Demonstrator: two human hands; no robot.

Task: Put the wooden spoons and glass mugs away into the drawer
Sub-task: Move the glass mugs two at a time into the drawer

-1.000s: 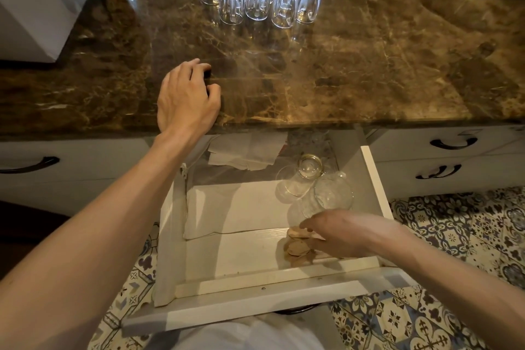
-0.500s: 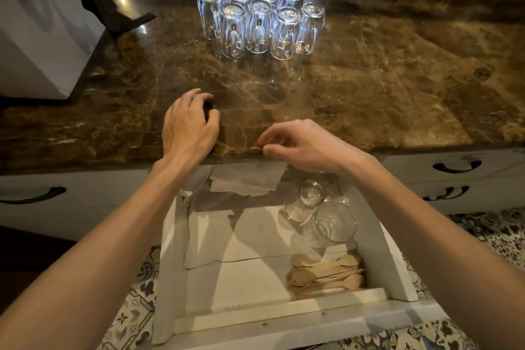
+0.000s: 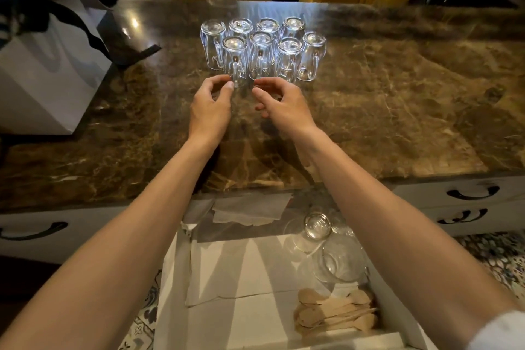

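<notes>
where the mugs are: eight glass mugs stand in two tight rows of four on the marble surface, just past both sets of fingertips, pretty much dead ahead

orientation: all upside down, rims on the surface and bases up, so the long axis is vertical; front-row handles point back toward the hands

left hand: fingers loosely curled, thumb and index ready to pinch, holding nothing; the tips sit right at the handle of the front-left mug, can't tell if they actually touch it

right hand: same half-curled shape, nothing in it, fingers just short of the front-middle mug

who's nearer: honestly about even, each hand has its own front-row mug, left maybe a hair closer

look of the mugs: clear, thick bases, lots of glare; packed shoulder to shoulder, so I'd guess pulling one by the handle could clink its neighbour

drawer: open, well behind the fingers and below the surface edge; wooden spoons piled in its near right corner, some glassware lying further in
</notes>
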